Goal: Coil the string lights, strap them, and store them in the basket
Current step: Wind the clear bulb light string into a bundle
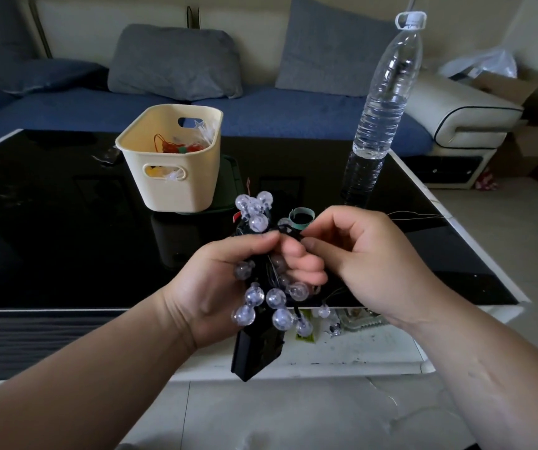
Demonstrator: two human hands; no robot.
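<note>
Head view: the black glass counter ended in a white rim along its near side, just under the hands, and along its right side. Bare glass lay open to the left of the hands and between them and the cream basket. The basket stood farther back with its top uncovered and some red and white items inside. A clear water bottle stood upright near the right rim, behind the right hand, with a thin loose wire trailing on the glass beside it.

The string lights were held in the air over the near rim, gathered into a bundle. The bundle's long axis ran nearly upright in the picture, leaning a little. The black battery box hung at the low end, toward the person. A cluster of bulbs stood at the top end, toward the basket.

The left hand had its fingers curled tightly round the middle of the bundle. The right hand, touching the left, pinched with thumb and forefinger at the foot of a small green strap loop that stood up between the two hands.

The bulbs were round and clear with a faint violet tint, strung on thin dark wire, some spilling out below the left palm.
</note>
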